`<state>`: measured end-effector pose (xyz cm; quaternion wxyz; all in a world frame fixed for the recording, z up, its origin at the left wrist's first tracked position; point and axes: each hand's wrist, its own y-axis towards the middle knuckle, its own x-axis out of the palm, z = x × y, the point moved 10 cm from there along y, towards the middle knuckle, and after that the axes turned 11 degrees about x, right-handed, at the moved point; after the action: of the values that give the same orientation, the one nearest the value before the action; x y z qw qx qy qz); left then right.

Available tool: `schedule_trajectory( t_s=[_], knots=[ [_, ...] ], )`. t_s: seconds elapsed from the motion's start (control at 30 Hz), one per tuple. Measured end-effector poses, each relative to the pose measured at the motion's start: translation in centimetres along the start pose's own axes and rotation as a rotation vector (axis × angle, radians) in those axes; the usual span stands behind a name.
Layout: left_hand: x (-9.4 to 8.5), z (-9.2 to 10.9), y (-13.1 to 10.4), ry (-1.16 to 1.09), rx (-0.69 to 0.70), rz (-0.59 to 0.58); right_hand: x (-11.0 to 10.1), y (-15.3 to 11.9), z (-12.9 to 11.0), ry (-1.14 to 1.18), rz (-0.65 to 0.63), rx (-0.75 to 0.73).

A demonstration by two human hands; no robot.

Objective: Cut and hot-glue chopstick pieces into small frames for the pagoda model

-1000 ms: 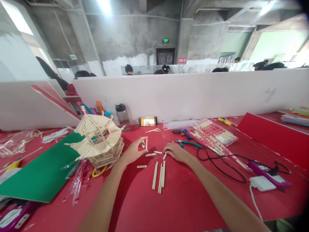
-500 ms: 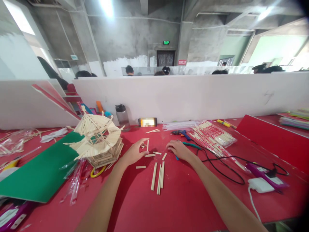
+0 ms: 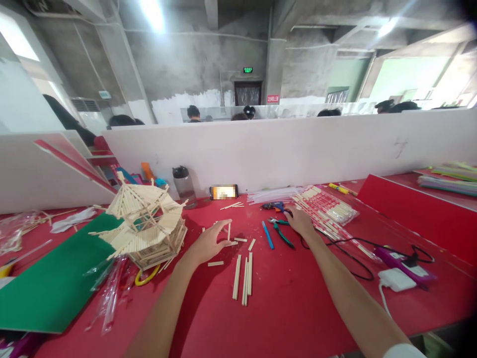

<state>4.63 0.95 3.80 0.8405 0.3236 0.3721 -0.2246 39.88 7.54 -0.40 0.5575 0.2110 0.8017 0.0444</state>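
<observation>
My left hand (image 3: 208, 243) pinches a short wooden stick (image 3: 229, 230) upright between thumb and fingertips. My right hand (image 3: 300, 222) is closed over the handle of a blue glue gun (image 3: 274, 206), and its fingers hide most of that handle. Just left of this hand lie green-handled pliers (image 3: 280, 231) and a blue pen (image 3: 267, 234). Short cut stick pieces (image 3: 240, 240) lie scattered beside my left hand. Nearer to me, several longer sticks (image 3: 237, 277) are lined up on the red table (image 3: 290, 308).
A pagoda-like stick model (image 3: 149, 223) stands at left, partly over a green board (image 3: 55, 273). Behind are a bottle (image 3: 184, 186), a phone (image 3: 223, 192) and a white partition (image 3: 261, 149). Packed sticks (image 3: 326, 206), a black cable (image 3: 354, 271) and a purple power strip (image 3: 404, 266) occupy the right.
My right hand has moved right and away from me onto the glue gun, uncovering the pliers and pen. My left hand still holds the short stick. The view has shifted slightly.
</observation>
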Motion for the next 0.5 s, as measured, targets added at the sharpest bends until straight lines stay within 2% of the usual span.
schedule_trajectory(
  t_s=[0.17,0.33,0.5],
  knots=[
    [-0.3,-0.1,-0.1,0.006,-0.016,0.009,0.4,0.8,0.2,-0.013,-0.040,0.094],
    [-0.5,-0.4,-0.3,-0.002,-0.046,0.018,0.4,1.1,0.6,-0.028,-0.027,0.195],
    [-0.5,-0.8,-0.4,-0.032,-0.062,0.040,-1.8,1.2,0.9,0.170,0.079,0.193]
  ],
)
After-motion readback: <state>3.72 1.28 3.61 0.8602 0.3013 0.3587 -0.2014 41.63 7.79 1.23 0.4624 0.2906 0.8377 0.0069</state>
